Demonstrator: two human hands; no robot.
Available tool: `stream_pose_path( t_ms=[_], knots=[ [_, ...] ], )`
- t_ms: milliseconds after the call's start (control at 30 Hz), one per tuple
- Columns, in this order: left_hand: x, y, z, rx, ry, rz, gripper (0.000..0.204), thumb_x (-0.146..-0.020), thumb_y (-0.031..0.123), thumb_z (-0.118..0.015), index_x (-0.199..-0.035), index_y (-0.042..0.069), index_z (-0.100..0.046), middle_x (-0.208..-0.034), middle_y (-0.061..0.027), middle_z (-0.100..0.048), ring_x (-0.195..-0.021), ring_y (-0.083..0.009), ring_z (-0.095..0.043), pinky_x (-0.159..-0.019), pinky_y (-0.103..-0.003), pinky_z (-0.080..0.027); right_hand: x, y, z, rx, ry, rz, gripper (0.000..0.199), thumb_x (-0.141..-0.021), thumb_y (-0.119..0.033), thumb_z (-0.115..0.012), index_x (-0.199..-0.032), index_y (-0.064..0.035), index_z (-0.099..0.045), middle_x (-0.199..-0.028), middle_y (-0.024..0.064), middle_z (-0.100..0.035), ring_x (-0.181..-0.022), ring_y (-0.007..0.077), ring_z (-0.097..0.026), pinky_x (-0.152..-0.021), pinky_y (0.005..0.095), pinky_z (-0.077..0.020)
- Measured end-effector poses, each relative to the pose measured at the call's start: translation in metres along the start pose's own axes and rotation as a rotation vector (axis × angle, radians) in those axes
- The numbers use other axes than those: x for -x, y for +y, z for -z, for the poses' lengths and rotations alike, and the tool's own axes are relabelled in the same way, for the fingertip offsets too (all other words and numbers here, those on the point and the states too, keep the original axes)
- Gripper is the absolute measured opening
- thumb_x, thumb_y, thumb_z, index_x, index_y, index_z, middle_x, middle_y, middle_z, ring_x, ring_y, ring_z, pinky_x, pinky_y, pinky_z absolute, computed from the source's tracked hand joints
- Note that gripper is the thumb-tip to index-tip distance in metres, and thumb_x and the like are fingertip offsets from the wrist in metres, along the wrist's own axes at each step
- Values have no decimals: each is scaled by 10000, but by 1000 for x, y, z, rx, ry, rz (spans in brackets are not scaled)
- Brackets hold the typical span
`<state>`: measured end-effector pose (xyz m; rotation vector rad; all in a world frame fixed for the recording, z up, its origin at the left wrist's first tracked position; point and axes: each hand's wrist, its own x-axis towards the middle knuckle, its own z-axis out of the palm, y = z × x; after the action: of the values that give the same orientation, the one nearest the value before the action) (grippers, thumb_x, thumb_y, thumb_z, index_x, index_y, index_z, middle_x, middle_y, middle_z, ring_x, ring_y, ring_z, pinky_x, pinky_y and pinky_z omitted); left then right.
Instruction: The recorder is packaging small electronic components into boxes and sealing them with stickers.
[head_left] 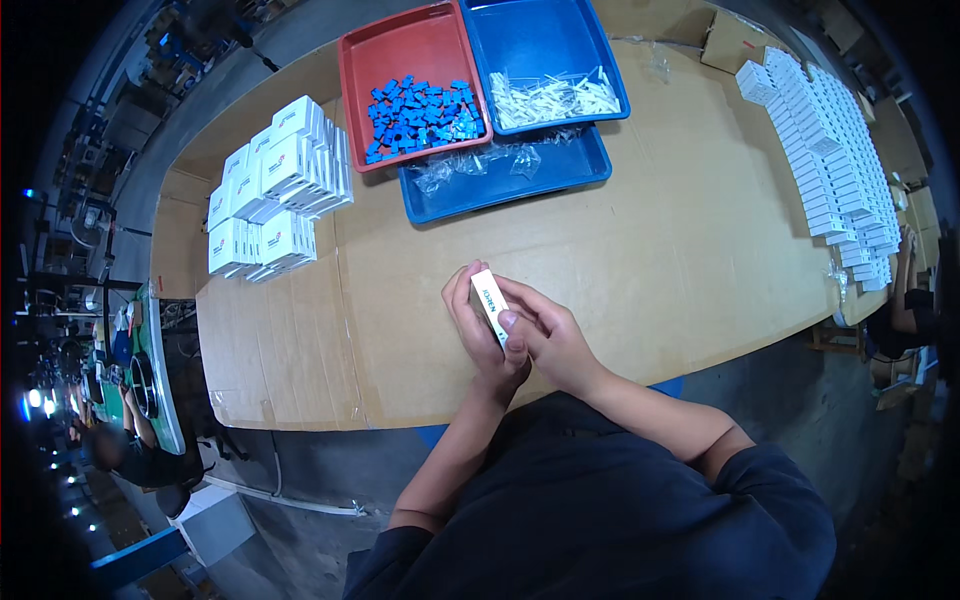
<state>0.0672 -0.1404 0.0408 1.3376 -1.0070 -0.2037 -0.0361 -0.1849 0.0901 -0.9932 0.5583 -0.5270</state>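
Both my hands are closed around one small white box (487,293), held above the near part of the cardboard-covered table (600,270). Its narrow printed side faces up. My left hand (466,318) wraps the box from the left, thumb near its lower end. From the right, my right hand (555,340) grips it, with the thumb pressed on the printed side close to the lower end. The rest of the box is hidden by my fingers and palms.
Stacked white boxes (275,190) stand at the left. A red tray (405,40) holds small blue parts (425,118); a blue tray (540,40) holds white sticks (555,98). Beneath sits another blue tray (510,197) with clear plastic bags. Long rows of white boxes (825,150) line the right.
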Motion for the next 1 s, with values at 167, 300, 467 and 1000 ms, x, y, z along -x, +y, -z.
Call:
stream_pose_path(
  t_ms=[167, 300, 467, 1000],
  knots=[
    [-2, 2, 1, 8, 54, -101, 917, -998, 690, -400, -1413, -128, -422, -1342, -276, -450, -1218, -359, -519, -1031, -455, -438, 9, 4, -10, 113, 35, 143, 521, -1107, -128, -541, -1585, 23, -399, -1413, 159, -634, -1219, 135, -625, -1011, 271, -515],
    [2, 10, 2, 45, 77, -24, 860, -977, 660, -348, -1395, -83, -458, -1315, -233, -471, -1237, -337, -527, -1077, -476, -408, 15, 11, -7, 189, 21, 130, 497, -1113, -126, -527, -1579, 15, -426, -1436, 157, -624, -1228, 138, -620, -997, 261, -504],
    [1, 10, 3, 56, 73, -38, 833, -974, 631, -328, -1378, -84, -465, -1295, -234, -476, -1224, -343, -537, -1068, -479, -415, 18, 11, -9, 264, 20, 177, 480, -1121, -147, -504, -1565, 26, -440, -1458, 191, -613, -1252, 179, -620, -1021, 289, -492],
    [1, -3, 4, 129, -64, 116, 1046, -967, 754, -365, -1580, -88, -266, -1468, -246, -411, -1387, -339, -450, -1164, -481, -347, -1, 13, 9, 363, 70, 229, 469, -1135, -216, -484, -1526, 44, -486, -1440, 184, -580, -1328, 251, -576, -1085, 333, -465]
  ],
)
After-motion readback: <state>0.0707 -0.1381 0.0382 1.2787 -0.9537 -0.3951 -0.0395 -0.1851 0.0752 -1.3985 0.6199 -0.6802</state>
